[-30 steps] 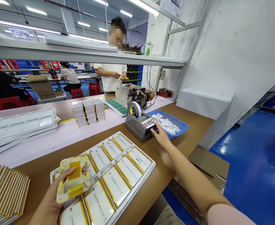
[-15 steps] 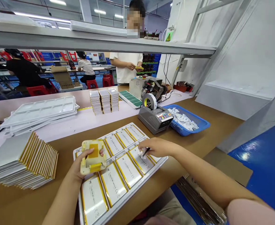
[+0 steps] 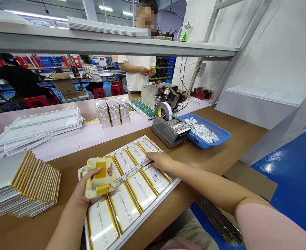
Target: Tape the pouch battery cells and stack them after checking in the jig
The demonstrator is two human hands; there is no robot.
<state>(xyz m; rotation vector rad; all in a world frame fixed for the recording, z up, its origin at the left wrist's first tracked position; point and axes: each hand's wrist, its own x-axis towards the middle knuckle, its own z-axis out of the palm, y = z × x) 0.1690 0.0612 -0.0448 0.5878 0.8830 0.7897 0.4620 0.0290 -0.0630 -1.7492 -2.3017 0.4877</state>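
My left hand point(image 3: 82, 185) is closed around a cream plastic fixture point(image 3: 97, 191) faced with yellow tape, above the tray's left side. Flat battery packs point(image 3: 141, 190) with white faces and yellow edges lie in two rows in a white plastic tray point(image 3: 132, 231). One pack point(image 3: 156, 177) in the near row bears blue 3M print. My right hand point(image 3: 162, 161) reaches over the tray's right end, fingers curled together at the far-row pack point(image 3: 149, 145) on the right. Whatever its fingertips hold is hidden.
Behind the tray stands a grey tape dispenser point(image 3: 171, 131) with a tape roll point(image 3: 164, 111), beside a blue basket point(image 3: 224, 136) of white scraps. Stacked packs point(image 3: 35, 184) stand at left, more point(image 3: 112, 113) farther back, near white trays point(image 3: 42, 126). A co-worker point(image 3: 137, 74) stands opposite.
My right hand has moved away from the near-row pack to the far row. Blue 3M print now shows on that pack; the white slip and dark piece in my fingers are out of sight.
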